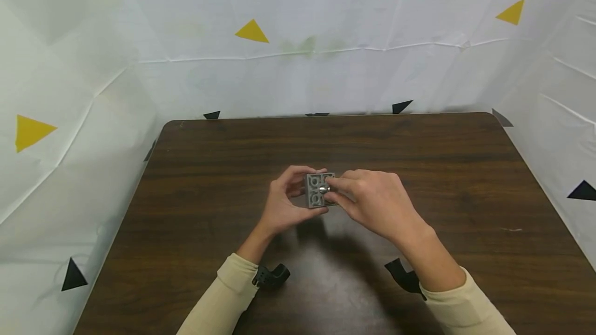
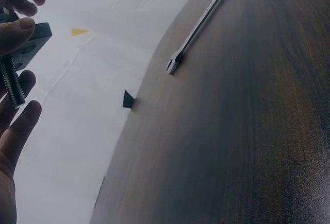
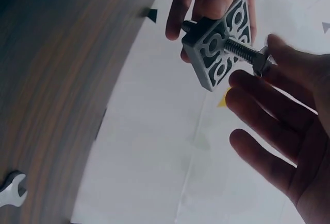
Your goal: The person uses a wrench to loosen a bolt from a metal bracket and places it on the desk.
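While the left hand [image 1: 284,201] grips the grey plate [image 3: 219,41] above the table [image 1: 186,169], the right hand [image 1: 372,200] pinches the bolt [image 3: 242,50] head; it's threaded partway through, with shank left to go.

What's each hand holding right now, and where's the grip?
Left hand grips the grey plate by its edges. Right hand pinches the head end of the bolt that passes through the plate.
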